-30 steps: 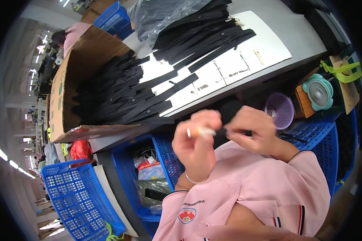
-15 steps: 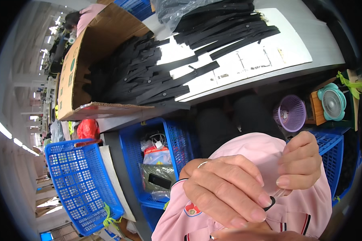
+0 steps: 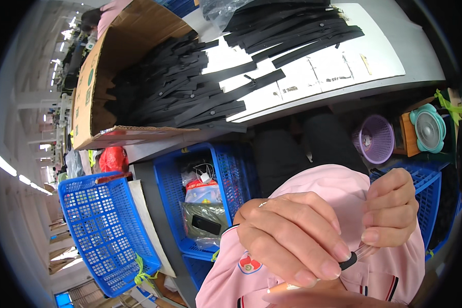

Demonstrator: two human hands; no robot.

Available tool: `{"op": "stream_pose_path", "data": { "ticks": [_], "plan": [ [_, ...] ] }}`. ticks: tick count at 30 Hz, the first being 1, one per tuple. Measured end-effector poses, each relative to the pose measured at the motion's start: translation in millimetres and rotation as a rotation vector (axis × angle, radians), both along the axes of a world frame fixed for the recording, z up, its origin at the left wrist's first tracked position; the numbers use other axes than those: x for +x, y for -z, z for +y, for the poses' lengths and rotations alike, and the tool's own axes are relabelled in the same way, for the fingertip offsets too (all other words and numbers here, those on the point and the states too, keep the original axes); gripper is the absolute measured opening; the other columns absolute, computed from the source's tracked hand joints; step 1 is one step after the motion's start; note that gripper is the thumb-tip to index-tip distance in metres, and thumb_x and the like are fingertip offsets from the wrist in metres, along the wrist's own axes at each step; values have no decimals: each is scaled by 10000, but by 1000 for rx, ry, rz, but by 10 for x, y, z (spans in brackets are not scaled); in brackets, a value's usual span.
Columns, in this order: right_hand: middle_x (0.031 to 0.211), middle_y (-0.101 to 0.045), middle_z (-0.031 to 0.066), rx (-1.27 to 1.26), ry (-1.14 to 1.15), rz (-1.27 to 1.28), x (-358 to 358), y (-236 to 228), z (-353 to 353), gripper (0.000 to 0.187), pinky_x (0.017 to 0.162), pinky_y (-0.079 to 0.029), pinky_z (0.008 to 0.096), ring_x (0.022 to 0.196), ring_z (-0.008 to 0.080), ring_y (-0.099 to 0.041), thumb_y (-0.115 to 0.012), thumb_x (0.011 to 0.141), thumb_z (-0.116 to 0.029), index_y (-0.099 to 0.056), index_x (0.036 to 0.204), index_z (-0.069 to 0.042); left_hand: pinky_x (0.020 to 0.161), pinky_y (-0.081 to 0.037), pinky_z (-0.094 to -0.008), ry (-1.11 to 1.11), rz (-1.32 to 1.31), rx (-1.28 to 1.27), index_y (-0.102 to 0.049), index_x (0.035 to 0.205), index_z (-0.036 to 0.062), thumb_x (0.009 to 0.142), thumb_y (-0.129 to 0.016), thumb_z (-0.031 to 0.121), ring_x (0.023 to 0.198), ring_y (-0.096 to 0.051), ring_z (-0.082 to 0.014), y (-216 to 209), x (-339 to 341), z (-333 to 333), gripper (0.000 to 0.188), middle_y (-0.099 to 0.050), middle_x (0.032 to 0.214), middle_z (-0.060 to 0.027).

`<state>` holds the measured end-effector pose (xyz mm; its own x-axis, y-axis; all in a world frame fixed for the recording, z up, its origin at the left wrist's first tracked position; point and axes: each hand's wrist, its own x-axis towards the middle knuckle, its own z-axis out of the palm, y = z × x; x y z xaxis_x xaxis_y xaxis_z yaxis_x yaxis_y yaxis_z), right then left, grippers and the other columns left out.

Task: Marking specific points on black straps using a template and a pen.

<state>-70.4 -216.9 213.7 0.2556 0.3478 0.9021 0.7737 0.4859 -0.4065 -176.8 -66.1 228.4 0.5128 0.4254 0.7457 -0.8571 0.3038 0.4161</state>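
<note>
Workroom. Grey table, one o'clock; on it, cardboard box, ten o'clock; white board; black strips. Left hand, closed on the piece's black end; right hand, curled, gripping its clear end. Small piece, between both hands, four-thirty; long axis slanting, clear end towards two o'clock.

Single head-worn fisheye view, aimed down from above; left hand and right hand near the lens, table farther off, upper frame.
</note>
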Motion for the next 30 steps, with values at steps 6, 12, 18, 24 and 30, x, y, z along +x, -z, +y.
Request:
{"op": "stream_pose_path", "data": {
  "ticks": [6, 12, 18, 24, 30],
  "plan": [
    [813, -607, 94, -22, -254, -135, 198, -90, 87, 249, 515, -464, 310, 572, 182, -611, -660, 989, -240, -626, 964, 5, 671, -551, -392, -31, 9, -10, -726, 927, -20, 946, -713, 135, 797, -744, -351, 30, 3, -25, 157, -755, 922, -209],
    [806, -592, 88, -15, -211, -116, 140, -125, 61, 229, 513, -461, 305, 572, 175, -595, -668, 978, -222, -630, 941, 1, 699, -547, -393, 27, -30, 50, -718, 971, -20, 933, -710, 86, 817, -743, -348, 61, -17, 7, 113, -757, 963, -205],
    [812, -598, 82, -42, -205, -89, 93, -167, 5, 219, 510, -458, 305, 577, 177, -593, -670, 977, -220, -638, 949, -5, 726, -544, -402, 53, -43, 53, -717, 1002, -1, 934, -706, 74, 860, -736, -337, 54, -10, 13, 101, -757, 998, -193],
    [757, -603, -81, 61, -13, -21, -24, 102, 11, 146, 561, -383, 208, 549, 63, -531, -803, 820, -222, -734, 938, -171, 764, -543, -401, 89, -48, 126, -708, 1014, 9, 952, -693, 83, 925, -728, -340, 107, -24, 87, 98, -749, 1047, -184],
    [749, -640, -77, -64, -120, -65, 24, 51, 6, 92, 561, -397, 197, 566, 57, -576, -756, 841, -152, -736, 929, -167, 780, -555, -423, 101, -40, 162, -671, 1065, 13, 976, -669, 103, 950, -720, -348, 137, -97, 137, 126, -736, 1066, -176]
  ]
}}
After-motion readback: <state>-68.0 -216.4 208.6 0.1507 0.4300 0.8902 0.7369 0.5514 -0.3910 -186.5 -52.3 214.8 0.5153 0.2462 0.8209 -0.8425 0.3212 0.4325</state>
